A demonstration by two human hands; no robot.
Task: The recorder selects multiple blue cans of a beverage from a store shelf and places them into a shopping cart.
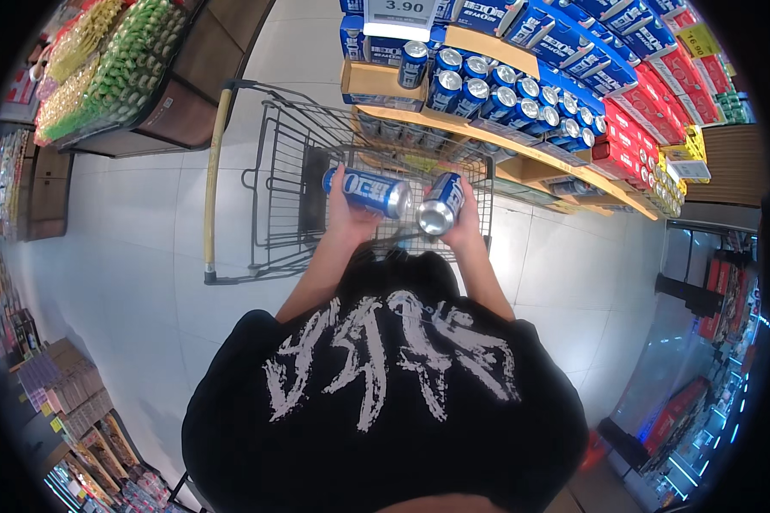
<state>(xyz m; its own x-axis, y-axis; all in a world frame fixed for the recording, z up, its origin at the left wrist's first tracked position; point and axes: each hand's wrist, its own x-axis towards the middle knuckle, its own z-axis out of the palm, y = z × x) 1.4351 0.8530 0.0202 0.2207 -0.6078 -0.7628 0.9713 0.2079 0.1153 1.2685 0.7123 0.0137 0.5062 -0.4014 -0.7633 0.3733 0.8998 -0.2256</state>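
My left hand (351, 218) grips a blue drink can (367, 191) lying on its side, its silver end pointing right. Just right of it, my right hand (464, 215) holds a second blue can (443, 202), tilted so that its silver end faces me. Both cans are apart, above a wire shopping cart (282, 192). Beyond the cart, similar blue cans (475, 93) stand in rows on a shelf. One can (413, 64) stands near an open cardboard tray (382, 80) at the left end of that shelf.
The cart's yellow handle (217, 186) is on the left. Red boxes (629, 131) stand farther right along the shelf (552, 157). A display bin (186, 102) with packaged goods is at upper left. Stacked boxes (70, 385) stand at lower left; glass-fronted cases (674, 353) at right.
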